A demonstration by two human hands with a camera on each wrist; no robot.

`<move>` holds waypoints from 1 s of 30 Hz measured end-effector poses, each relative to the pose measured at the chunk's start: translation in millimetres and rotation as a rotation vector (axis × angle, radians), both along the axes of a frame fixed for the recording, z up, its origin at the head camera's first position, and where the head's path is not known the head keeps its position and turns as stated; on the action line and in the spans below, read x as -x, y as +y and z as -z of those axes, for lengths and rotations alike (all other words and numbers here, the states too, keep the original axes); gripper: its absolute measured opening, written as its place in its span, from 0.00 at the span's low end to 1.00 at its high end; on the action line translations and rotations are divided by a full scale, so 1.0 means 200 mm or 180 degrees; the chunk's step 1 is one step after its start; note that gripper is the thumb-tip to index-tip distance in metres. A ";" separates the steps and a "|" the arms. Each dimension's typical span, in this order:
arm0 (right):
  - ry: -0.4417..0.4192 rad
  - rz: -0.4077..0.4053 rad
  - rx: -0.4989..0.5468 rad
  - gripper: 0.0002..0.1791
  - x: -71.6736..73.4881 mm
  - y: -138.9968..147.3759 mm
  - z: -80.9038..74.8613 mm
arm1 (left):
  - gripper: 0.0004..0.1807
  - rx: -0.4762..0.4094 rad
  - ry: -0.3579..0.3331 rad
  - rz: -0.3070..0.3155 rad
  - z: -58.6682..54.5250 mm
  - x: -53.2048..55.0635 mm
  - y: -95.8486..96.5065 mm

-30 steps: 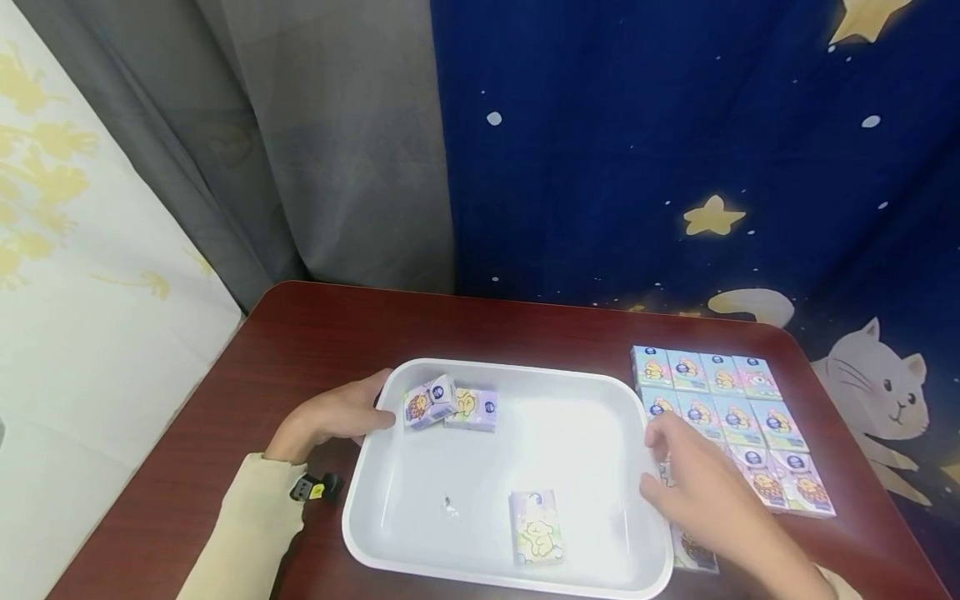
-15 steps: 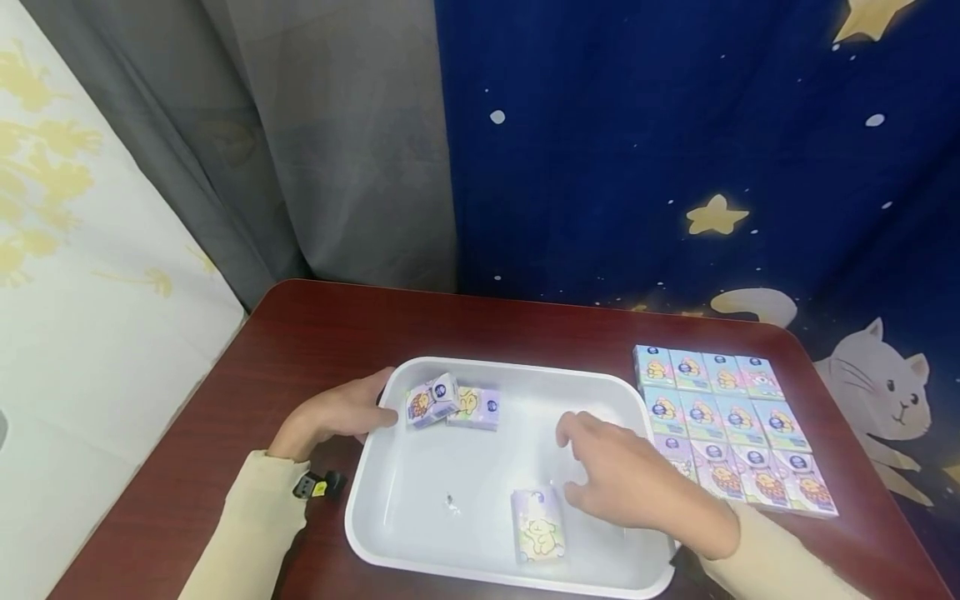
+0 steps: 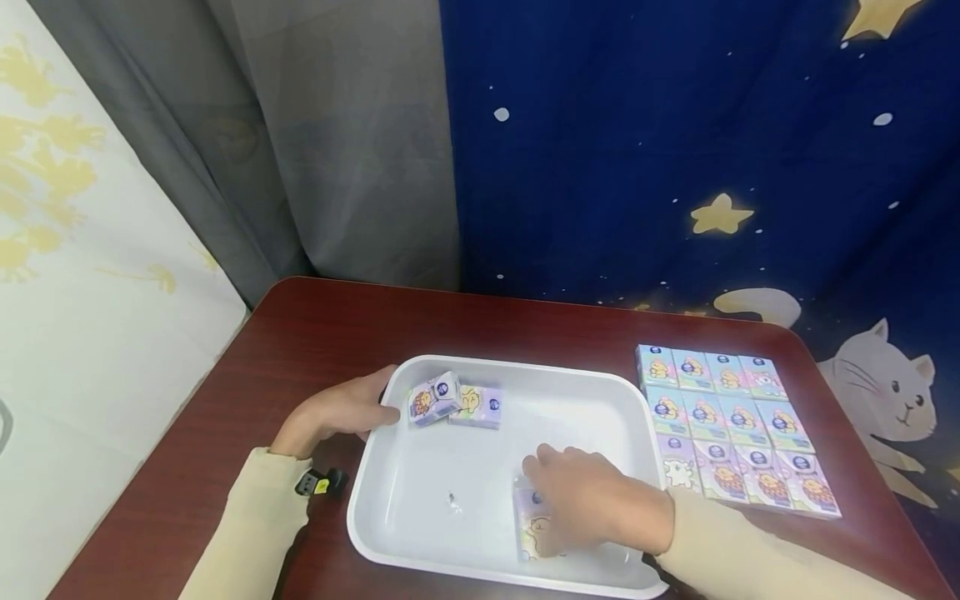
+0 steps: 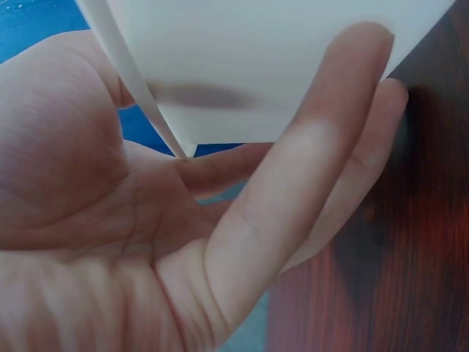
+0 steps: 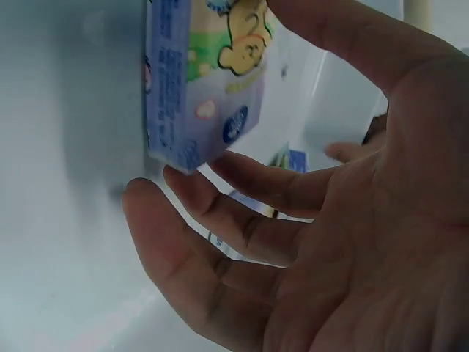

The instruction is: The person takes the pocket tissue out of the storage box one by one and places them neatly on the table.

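A white plastic tray (image 3: 427,517) lies on the table. My left hand (image 3: 352,404) holds its left rim, thumb over the edge; in the left wrist view, fingers (image 4: 293,169) curve along the outer wall. My right hand (image 3: 581,500) is inside the tray, partly covering a purple pocket tissue pack (image 3: 527,525) printed with a cartoon. In the right wrist view, the thumb is at one end of this pack (image 5: 205,73), and loosely bent fingers (image 5: 242,220) lie by the other end. Another pack (image 3: 435,400) leans on a third (image 3: 483,408) in the tray's far left corner.
Several similar packs (image 3: 723,417) are lined up in rows on the dark red table (image 3: 337,312), right of the tray. A small scrap (image 3: 453,502) lies on the tray floor. A grey and blue curtain (image 3: 585,167) hangs behind the table.
My right hand has gone from the tray's right rim leftward into the tray and down over the nearest pack. My left hand has stayed at the left rim.
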State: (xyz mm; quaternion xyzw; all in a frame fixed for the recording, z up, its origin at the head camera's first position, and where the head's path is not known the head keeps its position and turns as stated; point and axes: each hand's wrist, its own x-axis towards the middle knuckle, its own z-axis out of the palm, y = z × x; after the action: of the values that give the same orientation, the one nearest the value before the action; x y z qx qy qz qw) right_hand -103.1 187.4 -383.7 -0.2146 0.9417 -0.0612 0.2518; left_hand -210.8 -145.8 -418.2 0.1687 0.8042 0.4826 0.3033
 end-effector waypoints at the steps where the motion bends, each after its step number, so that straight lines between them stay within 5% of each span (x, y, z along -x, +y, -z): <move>1: -0.0004 -0.0028 -0.0041 0.50 0.00 -0.01 0.01 | 0.42 0.0002 0.0002 -0.0005 0.00 0.00 0.00; 16: 0.0082 -0.0184 -0.0301 0.58 -0.02 -0.03 0.04 | 0.42 0.0061 0.0022 -0.0051 0.00 0.00 0.00; 30: 0.0003 0.0070 0.0492 0.45 -0.01 0.07 -0.11 | 0.42 -0.0007 0.0035 0.0010 0.00 0.00 0.00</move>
State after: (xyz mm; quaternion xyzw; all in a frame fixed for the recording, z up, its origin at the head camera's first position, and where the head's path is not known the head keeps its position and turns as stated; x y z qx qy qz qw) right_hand -101.1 202.3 -361.4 -0.2230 0.9366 -0.1363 0.2334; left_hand -210.5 -145.6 -418.6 0.1729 0.8050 0.4821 0.2995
